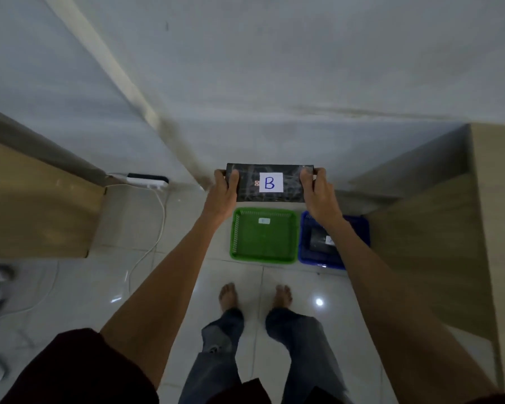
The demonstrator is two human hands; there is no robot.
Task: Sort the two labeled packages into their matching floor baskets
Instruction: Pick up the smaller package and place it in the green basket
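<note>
Both hands are up in front of the body, holding a dark package (270, 182) by its short ends — left hand (222, 190) wrapped around the left end, right hand (318, 191) around the right end, fingers curled over the far edge, thumbs on the near face. White label with a blue "B" (270, 182) faces the camera. The package is in the air, held roughly level, above the far rims of the two floor baskets.

Green basket (263, 235) sits on the tile floor (187, 287) just left of the blue basket (333, 243), the two touching or nearly so. Green one looks empty apart from a small tag (264, 220) on its far wall — too small to read. Blue one already holds a second dark package (319, 242) with a partly hidden label, letter not legible.

Judged step: second package going in, probably green.

Risks: tags unreadable from here, so a wrong-basket drop is possible. The baskets sit side by side, so a release off-centre could land the package on the shared rims. Letting go from this height could bounce it out or tip the light basket.
</note>
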